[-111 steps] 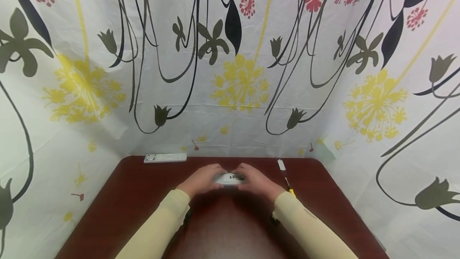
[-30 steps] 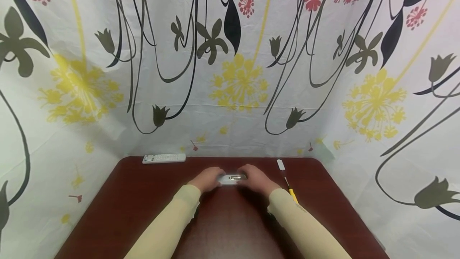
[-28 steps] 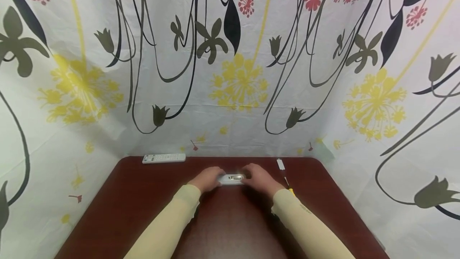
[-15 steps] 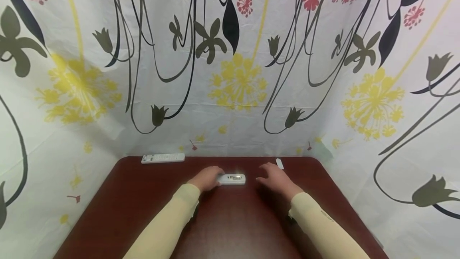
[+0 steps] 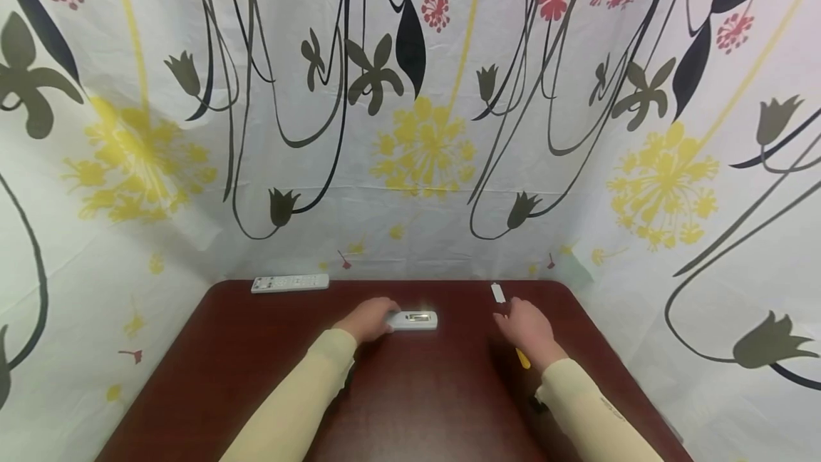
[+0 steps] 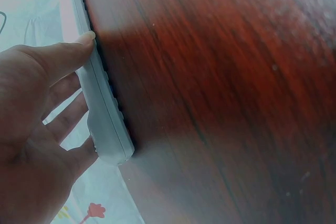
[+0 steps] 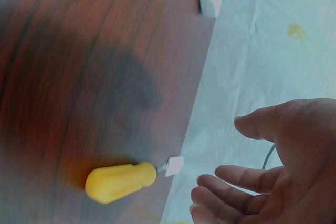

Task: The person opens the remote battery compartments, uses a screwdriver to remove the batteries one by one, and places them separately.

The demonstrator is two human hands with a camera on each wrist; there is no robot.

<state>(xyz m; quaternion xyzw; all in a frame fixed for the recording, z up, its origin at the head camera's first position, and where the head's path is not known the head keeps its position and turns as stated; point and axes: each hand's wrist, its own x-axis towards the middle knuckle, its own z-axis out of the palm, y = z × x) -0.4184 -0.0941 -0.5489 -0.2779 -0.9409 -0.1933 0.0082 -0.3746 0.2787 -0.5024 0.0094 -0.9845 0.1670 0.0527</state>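
A white remote control [image 5: 415, 320] lies at the middle of the table with its open battery compartment facing up. My left hand [image 5: 370, 321] grips its left end, thumb on the near edge and fingers on the far edge; the left wrist view shows the remote [image 6: 105, 114] with its buttons against the tabletop. My right hand [image 5: 527, 328] is over the screwdriver [image 5: 522, 358], partly hiding it. In the right wrist view the fingers are spread and apart from the yellow-handled screwdriver [image 7: 121, 182]. Beyond it lies a small white cover [image 5: 498, 293].
A second white remote [image 5: 290, 283] lies along the back left edge of the dark red table [image 5: 404, 391]. A flower-patterned white curtain [image 5: 423, 234] surrounds the table at the back and sides.
Both hands were on the middle remote earlier. My right hand has come off it and moved right, to above the screwdriver. My left hand still holds the remote's left end.
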